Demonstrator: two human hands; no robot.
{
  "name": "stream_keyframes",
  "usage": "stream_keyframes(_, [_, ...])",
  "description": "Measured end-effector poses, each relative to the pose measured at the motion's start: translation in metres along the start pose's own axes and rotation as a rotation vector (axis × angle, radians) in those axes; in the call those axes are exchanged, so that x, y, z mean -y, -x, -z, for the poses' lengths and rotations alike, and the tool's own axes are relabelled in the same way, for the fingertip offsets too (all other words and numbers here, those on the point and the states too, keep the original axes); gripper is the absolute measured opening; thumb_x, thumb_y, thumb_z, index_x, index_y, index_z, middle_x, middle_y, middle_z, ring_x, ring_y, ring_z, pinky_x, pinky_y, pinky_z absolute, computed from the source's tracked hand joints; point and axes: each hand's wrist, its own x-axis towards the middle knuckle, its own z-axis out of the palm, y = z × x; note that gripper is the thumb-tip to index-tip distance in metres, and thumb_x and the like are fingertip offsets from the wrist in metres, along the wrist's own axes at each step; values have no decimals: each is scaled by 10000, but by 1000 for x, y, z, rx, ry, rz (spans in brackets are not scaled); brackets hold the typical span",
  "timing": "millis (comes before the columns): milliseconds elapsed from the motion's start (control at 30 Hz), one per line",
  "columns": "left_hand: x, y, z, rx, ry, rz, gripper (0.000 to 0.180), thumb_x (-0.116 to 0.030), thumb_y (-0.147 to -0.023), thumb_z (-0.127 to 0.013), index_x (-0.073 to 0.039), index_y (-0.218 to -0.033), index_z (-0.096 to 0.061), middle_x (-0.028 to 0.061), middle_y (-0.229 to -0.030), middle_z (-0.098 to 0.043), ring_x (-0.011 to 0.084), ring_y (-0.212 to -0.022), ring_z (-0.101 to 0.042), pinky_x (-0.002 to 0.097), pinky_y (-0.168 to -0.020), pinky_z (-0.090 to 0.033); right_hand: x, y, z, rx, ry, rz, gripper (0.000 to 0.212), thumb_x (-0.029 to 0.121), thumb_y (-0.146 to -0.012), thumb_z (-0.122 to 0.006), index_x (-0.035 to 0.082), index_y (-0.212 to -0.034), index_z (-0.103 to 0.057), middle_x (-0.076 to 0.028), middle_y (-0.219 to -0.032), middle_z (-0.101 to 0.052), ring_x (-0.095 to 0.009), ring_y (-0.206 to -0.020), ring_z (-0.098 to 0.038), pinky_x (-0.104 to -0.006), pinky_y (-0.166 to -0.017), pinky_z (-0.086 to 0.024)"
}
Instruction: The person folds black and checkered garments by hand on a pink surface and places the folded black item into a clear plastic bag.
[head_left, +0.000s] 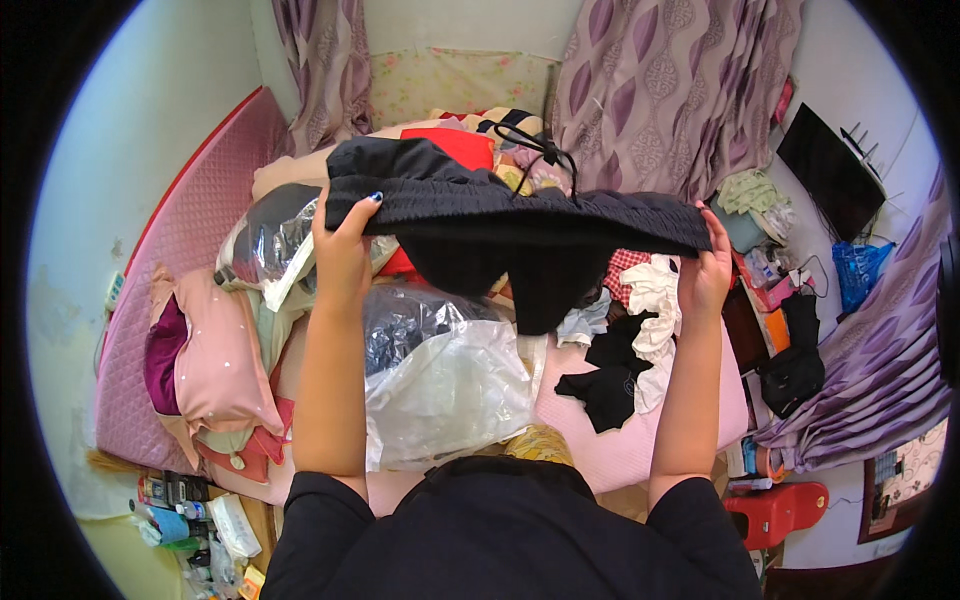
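A pair of black drawstring shorts (470, 208) is stretched wide between my raised hands, its gathered elastic waistband running nearly level. At the waistband's left end, my left hand (343, 240) pinches the cloth with the thumb on top. My right hand (708, 268) grips the other end, its fingers curled over the edge. A black cord, looped at the middle of the waistband, sticks up. The legs of the shorts hang loose over the bed, and part of them is folded out of sight behind the band.
Below lies a pink bed (580, 440) with clear plastic bags (450, 390) of clothes, a black garment (605, 385) and a white ruffled one (655, 310). A pink pillow (225, 350) rests at left. Bottles (195, 510) crowd the lower left; a red stool (780, 512) stands lower right.
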Motion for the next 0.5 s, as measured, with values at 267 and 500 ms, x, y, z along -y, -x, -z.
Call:
stream_keyframes(267, [58,85,49,-66,-365,148,720,58,-648,-523,-46,-1298,-232,134,-1269,-318,210,-1074,-412,279,-916,-320,-60,100,61,-357,-251,-773,357,156,-886,-292,101,-1234,-351,-120,-1148,-487,-272,-987,-527,-440,-760,-482])
stream_keyframes(500, [136,183,139,-164,-462,766,548,67,-647,-484,-126,-1158,-442,110,-1093,-456,189,-855,-511,277,-625,-469,-125,232,132,-524,-59,-1161,426,-28,-776,-295,66,-1173,-416,-174,-1103,-487,-320,-1010,-494,-450,-823,-437])
